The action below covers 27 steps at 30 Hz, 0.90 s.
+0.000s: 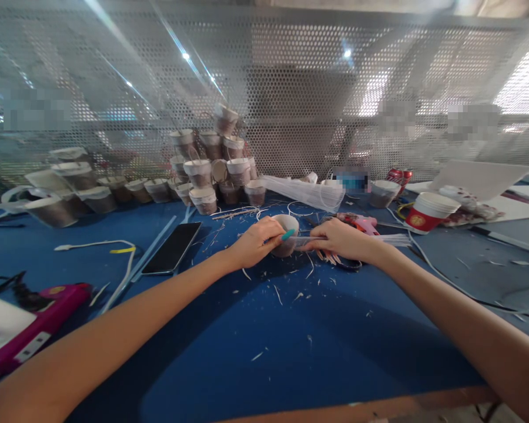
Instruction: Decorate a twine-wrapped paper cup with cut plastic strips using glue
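In the head view, a small pot (285, 225) with a whitish rim stands on the blue tabletop, its lower part in shadow. My left hand (259, 241) is closed on the pot's near left side, its thumb with a turquoise nail at the rim. At the pot's right side, my right hand (335, 238) pinches a translucent strip (305, 239) whose left end reaches the pot's wall. Whether the strip is fixed there I cannot tell. Just beyond my right hand lies a pink glue gun (365, 224), partly hidden. A dark scissor-like handle (350, 266) shows below that hand.
Similar pots (203, 200) are stacked at the back, with more along the left. A phone (171, 248), white cord (130, 261) and magenta device (55, 311) lie left. A red-and-white paper cup (427, 212) stands right. Perforated metal (291, 100) rises behind; scraps litter the table.
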Motion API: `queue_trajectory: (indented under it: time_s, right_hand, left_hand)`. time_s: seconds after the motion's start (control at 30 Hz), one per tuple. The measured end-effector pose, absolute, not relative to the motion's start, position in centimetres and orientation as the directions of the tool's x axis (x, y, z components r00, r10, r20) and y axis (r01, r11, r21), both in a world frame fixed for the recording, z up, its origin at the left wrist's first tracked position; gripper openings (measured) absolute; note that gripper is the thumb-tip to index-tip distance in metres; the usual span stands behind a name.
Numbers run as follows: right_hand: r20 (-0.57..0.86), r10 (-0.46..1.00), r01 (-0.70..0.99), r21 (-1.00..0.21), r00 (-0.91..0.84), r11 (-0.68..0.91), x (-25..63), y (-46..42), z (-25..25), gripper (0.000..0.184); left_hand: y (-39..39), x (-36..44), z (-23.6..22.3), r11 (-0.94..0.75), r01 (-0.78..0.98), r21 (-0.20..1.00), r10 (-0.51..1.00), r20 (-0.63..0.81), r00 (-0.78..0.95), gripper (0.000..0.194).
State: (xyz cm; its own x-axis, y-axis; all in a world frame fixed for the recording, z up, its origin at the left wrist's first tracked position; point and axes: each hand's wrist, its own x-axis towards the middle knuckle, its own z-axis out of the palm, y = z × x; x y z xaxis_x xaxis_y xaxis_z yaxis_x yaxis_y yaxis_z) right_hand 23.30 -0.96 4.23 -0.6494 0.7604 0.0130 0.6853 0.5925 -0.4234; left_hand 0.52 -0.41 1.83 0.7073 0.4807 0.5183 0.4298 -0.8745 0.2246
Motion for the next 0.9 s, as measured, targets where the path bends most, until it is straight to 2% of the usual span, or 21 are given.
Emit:
queue_trajectory:
  time_s: [0.23, 0.4, 0.6, 0.8, 0.9]
  right_hand:
    - [0.059, 0.793, 0.704, -0.423, -0.607, 0.571, 23.2, -1.2, 4.3, 0.044]
    - [0.076, 0.789, 0.716, -0.376, -0.610, 0.589, 23.1, -1.0, 4.2, 0.041]
    - [0.168, 0.827, 0.780, -0.274, -0.537, 0.563, 23.0, -0.8, 4.1, 0.034]
    - [0.382, 0.746, 0.708, -0.265, -0.546, 0.654, 24.5, -0.4, 5.5, 0.033]
    - [0.538, 0.723, 0.728, -0.265, -0.432, 0.632, 24.0, 0.2, 7.3, 0.032]
  left_hand:
    - [-0.8, 0.8, 2.2, -0.862, 0.451, 0.233, 0.503, 0.506, 0.701, 0.025]
    - [-0.6, 0.7, 1.9, -0.859, 0.451, 0.243, 0.509, 0.517, 0.689, 0.025]
    - [-0.6, 0.7, 1.9, -0.865, 0.448, 0.227, 0.496, 0.525, 0.692, 0.030]
    - [-1.1, 0.5, 2.2, -0.860, 0.455, 0.233, 0.506, 0.515, 0.692, 0.026]
    - [-1.1, 0.4, 2.2, -0.847, 0.467, 0.254, 0.527, 0.513, 0.678, 0.025]
